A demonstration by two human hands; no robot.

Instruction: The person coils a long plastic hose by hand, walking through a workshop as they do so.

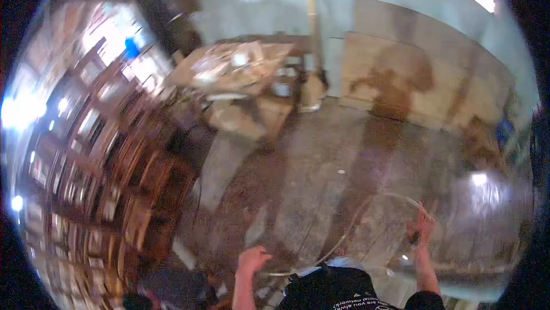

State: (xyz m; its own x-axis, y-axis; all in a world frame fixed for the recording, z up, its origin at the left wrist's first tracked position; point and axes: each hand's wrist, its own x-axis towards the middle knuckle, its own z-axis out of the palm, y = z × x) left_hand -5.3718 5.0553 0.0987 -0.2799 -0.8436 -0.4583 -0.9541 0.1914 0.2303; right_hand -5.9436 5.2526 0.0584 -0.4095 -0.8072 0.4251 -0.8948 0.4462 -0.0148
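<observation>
My left hand (252, 259) is held out low in front of me, its fingers loosely curled, with nothing visible in it. A pale thin hose (346, 234) arcs over the floor from near my waist up to my right side. My right hand (421, 230) is raised at the right, closed where the far end of this hose meets its fingers. A small dark thing (413, 237) shows at the palm; blur hides what it is.
Wooden shelving or stacked frames (94, 155) fills the left side. A cluttered workbench (240, 64) stands ahead, beside a vertical pipe (310, 12). Large tan boards (435, 75) lean on the wall. Plank flooring (309, 178) lies between, with a shiny, see-through sheet-like surface (487, 212) at right.
</observation>
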